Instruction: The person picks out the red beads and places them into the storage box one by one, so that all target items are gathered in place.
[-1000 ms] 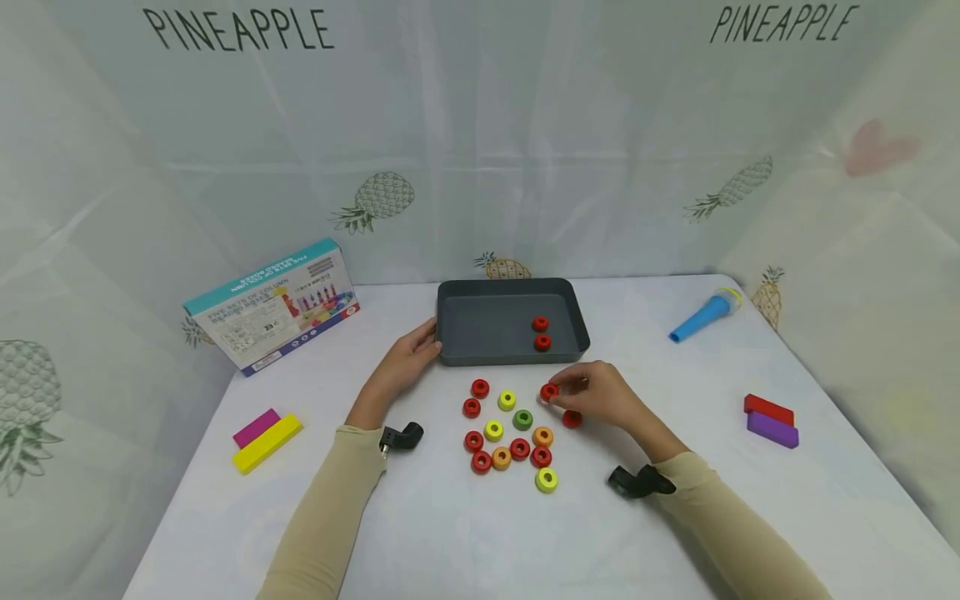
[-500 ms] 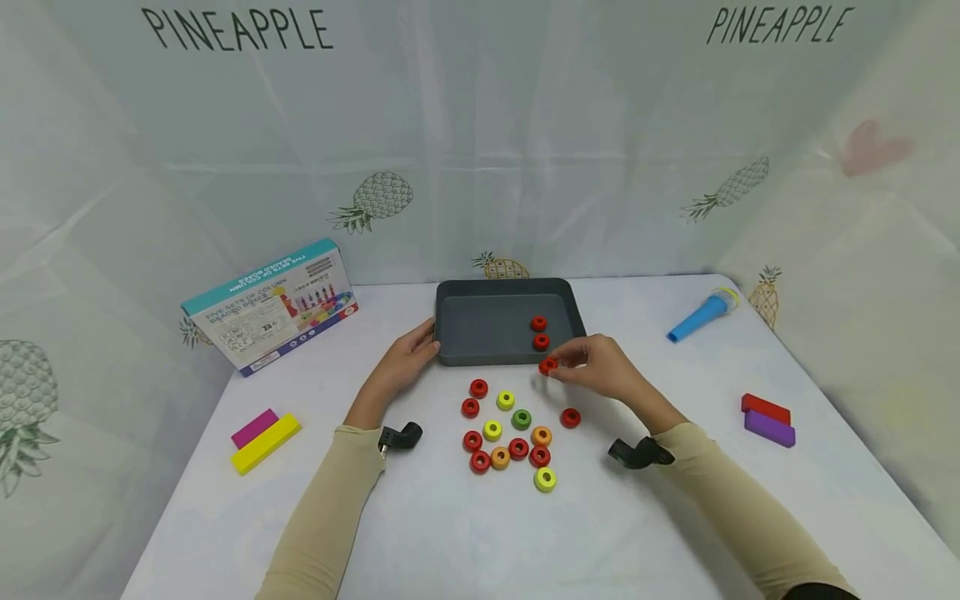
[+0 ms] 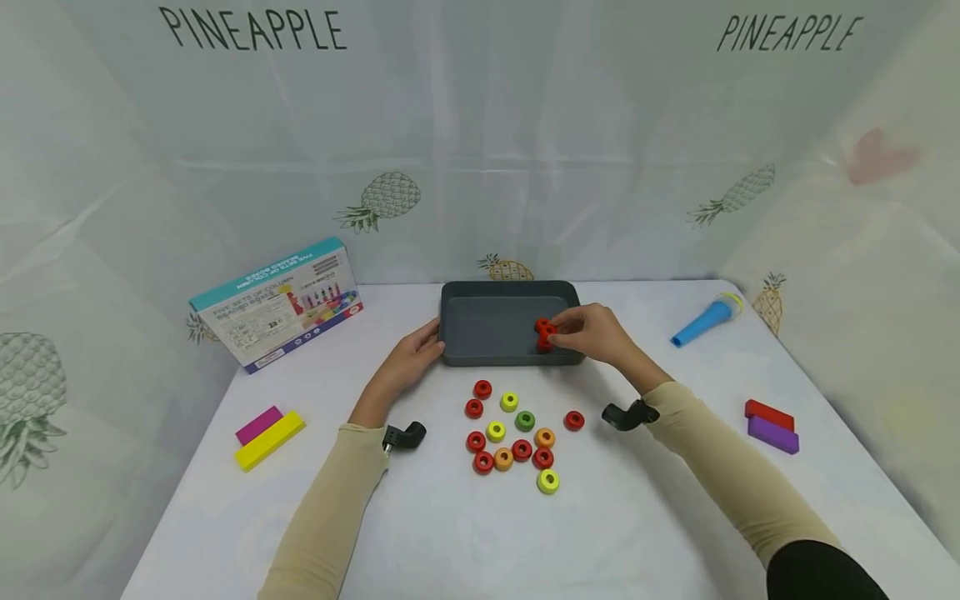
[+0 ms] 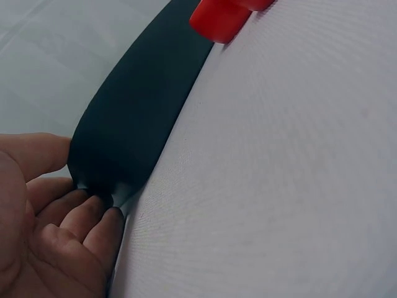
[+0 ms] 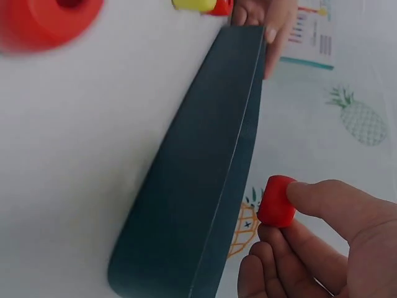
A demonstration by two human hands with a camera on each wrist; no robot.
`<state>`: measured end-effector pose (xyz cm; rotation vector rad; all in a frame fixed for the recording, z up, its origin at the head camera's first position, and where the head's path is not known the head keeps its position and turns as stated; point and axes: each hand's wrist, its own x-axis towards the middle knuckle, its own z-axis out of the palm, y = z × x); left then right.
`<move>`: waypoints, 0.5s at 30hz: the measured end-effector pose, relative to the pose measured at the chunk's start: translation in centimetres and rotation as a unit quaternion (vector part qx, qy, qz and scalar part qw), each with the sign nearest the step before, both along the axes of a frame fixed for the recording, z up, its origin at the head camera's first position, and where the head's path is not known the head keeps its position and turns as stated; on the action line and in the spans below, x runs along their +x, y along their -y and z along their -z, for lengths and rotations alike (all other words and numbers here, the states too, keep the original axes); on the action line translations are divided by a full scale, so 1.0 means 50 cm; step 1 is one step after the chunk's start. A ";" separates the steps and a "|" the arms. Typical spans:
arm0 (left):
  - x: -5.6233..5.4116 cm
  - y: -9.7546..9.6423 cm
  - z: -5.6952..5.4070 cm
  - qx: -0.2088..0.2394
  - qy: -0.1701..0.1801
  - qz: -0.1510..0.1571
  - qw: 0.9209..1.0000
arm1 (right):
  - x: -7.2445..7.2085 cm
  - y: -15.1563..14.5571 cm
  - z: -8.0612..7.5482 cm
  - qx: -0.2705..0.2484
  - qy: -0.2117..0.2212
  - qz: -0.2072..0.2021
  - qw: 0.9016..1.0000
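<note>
My right hand pinches a red ring bead between thumb and fingertips, over the front right of the dark grey tray. Two other red beads lie in the tray just beneath it, partly covered in the head view. At the tray's left side, my left hand grips the wall near the front corner, thumb and bent fingers against it in the left wrist view. In front of the tray lie several loose beads: red, yellow, orange and one green bead.
A printed toy box leans at the back left. Pink and yellow blocks lie at the left. On the right are a blue toy microphone, a red block and a purple block. A pineapple-print curtain hangs behind.
My right hand has carried the red bead from the white table, forward over the tray's front edge, to above the two red beads inside. The left hand has stayed on the tray.
</note>
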<state>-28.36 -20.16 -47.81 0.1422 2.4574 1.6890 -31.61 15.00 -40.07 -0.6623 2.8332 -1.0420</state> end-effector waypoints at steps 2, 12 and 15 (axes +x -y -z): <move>0.001 -0.001 -0.002 -0.001 0.002 -0.001 1.000 | -0.014 0.003 -0.004 0.008 -0.002 0.003 1.000; 0.004 -0.003 -0.007 -0.016 0.014 -0.011 1.000 | -0.076 0.016 -0.022 0.029 0.009 0.027 0.999; 0.005 -0.001 -0.007 -0.018 0.013 -0.010 1.000 | -0.089 0.022 -0.021 0.032 0.019 0.034 0.999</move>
